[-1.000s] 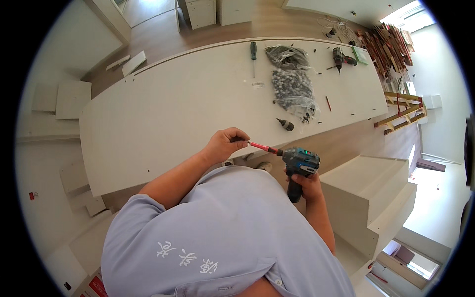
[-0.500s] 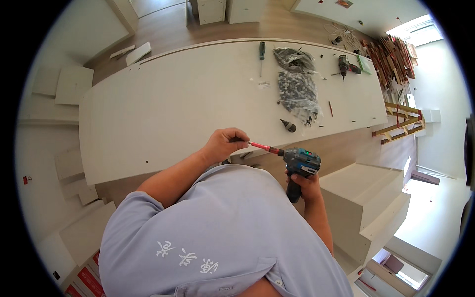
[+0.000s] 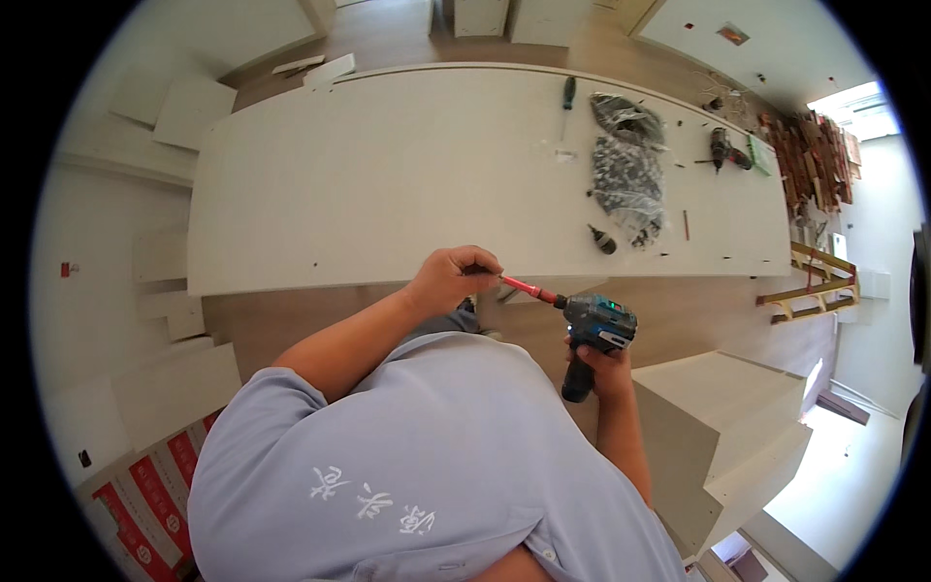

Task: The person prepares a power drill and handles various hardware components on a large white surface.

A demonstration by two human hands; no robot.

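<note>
My right hand [image 3: 605,365] is wrapped round the grip of a teal and black cordless driver [image 3: 601,322]. A long red bit holder [image 3: 529,286] sticks out of its nose toward the left. My left hand [image 3: 452,278] meets the tip of that holder with thumb and fingers pinched together. What the fingers hold there is too small to make out. Both hands are above the near edge of a large white panel [image 3: 388,165]. Closest to them on the panel lies a dark drill attachment [image 3: 602,240].
Farther back on the panel are a clear bag of small dark fittings [image 3: 627,175], a screwdriver [image 3: 568,94], a red pencil [image 3: 686,225] and a second drill [image 3: 719,148]. A white cabinet box [image 3: 718,417] stands at my right. Beyond it are a yellow ladder [image 3: 810,281] and stacked wood strips [image 3: 810,160].
The view has shifted, so the panel and its tools appear farther right and higher. My hands keep the same hold on the driver and at the bit tip.
</note>
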